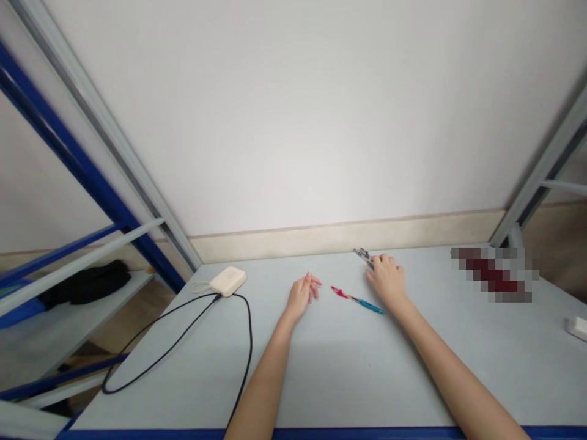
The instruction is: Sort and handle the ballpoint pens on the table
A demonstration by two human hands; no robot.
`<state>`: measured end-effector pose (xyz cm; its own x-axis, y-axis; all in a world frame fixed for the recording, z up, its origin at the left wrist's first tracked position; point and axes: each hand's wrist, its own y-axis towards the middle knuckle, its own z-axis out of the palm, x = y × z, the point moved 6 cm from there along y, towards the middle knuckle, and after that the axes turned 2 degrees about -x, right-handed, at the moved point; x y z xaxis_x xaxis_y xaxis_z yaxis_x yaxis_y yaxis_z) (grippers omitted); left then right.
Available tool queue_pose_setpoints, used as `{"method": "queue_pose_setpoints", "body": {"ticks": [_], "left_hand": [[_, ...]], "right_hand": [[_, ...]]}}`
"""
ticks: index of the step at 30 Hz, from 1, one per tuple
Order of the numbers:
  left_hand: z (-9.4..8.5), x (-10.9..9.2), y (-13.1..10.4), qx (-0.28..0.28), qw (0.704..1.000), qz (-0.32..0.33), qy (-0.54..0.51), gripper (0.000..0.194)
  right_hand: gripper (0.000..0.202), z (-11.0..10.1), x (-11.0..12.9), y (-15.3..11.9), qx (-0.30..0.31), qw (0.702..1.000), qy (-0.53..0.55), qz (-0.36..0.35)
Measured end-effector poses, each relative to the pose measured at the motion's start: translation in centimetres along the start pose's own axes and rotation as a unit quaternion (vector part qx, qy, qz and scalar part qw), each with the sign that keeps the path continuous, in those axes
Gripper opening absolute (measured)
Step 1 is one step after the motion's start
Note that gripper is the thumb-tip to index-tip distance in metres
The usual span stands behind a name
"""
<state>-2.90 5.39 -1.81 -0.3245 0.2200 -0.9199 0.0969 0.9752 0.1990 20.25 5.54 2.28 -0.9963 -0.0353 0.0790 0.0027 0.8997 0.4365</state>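
Observation:
My left hand [301, 294] rests on the table left of centre, fingers loosely bent and apart, with nothing in them. To its right, apart from both hands, a slim pen-like item [369, 305] lies aslant; it has a red end, a thin dark middle and a teal end. My right hand [387, 280] reaches farther back, palm down. Its fingers are bent over the near end of a clear and dark pen-like thing [364, 256] close to the wall. The fingers hide that end, so its full shape cannot be made out.
A cream power bank [228, 282] with a black cable [250, 342] lies at the left of the grey table [339, 379]. A blurred dark red item [493, 275] is at the right, with a white object [577, 328] at the edge. Metal bed-frame posts [105, 122] flank the wall.

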Motion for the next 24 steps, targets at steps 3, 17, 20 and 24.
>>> {"method": "queue_pose_setpoints", "body": {"ticks": [3, 17, 20, 24], "left_hand": [[0.1, 0.2, 0.1, 0.002, 1.000, -0.001, 0.003, 0.067], [-0.2, -4.4, -1.5, -0.098, 0.915, 0.161, 0.356, 0.033], [0.6, -6.9, -2.9, -0.194, 0.794, 0.288, 0.499, 0.028], [2.3, -8.3, -4.1, -0.226, 0.689, 0.394, 0.565, 0.033]], "right_hand": [[0.018, 1.2, -2.2, 0.6, 0.032, 0.998, -0.031, 0.041], [0.017, 2.9, -3.0, 0.4, 0.057, 0.985, 0.141, 0.078], [0.017, 3.4, -2.2, 0.2, 0.104, 0.935, 0.329, 0.081], [0.017, 3.1, 0.9, -0.6, 0.212, 0.811, 0.545, 0.004]]}}
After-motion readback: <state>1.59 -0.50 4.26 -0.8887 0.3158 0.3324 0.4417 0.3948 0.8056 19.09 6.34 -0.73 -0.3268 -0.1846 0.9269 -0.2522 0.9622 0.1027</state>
